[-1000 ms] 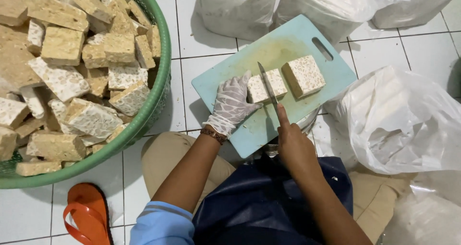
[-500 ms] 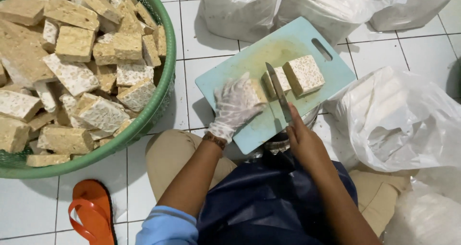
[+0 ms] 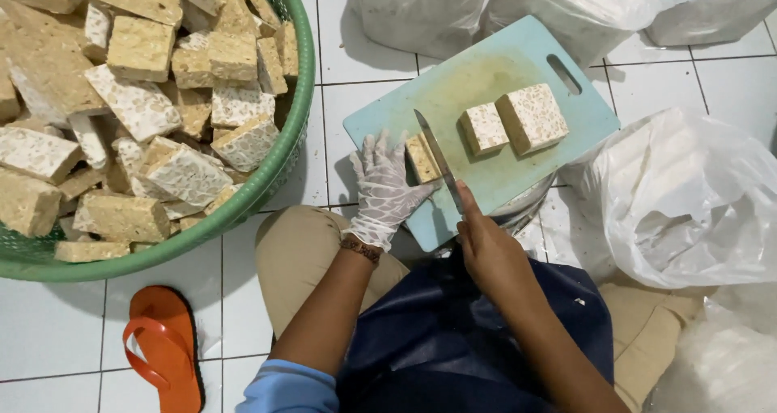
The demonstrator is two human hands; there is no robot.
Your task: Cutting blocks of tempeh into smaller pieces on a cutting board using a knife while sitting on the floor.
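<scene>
A light blue cutting board (image 3: pixel 486 73) lies on the tiled floor in front of me. My left hand (image 3: pixel 387 188), in a thin clear glove, rests on a cut slice of tempeh (image 3: pixel 422 157) at the board's near left. My right hand (image 3: pixel 483 241) grips a knife (image 3: pixel 435 155) whose blade stands between that slice and the rest. Two larger tempeh blocks (image 3: pixel 518 121) sit side by side further right on the board.
A big green basket (image 3: pixel 279 158) piled with tempeh blocks fills the left. White plastic bags (image 3: pixel 688 194) lie at the right and along the top. An orange sandal (image 3: pixel 162 352) sits at the lower left. My knees and dark apron are below.
The knife has cut a slice off, and my gloved left hand has slid that slice leftwards, away from the two remaining blocks. The view shifted slightly.
</scene>
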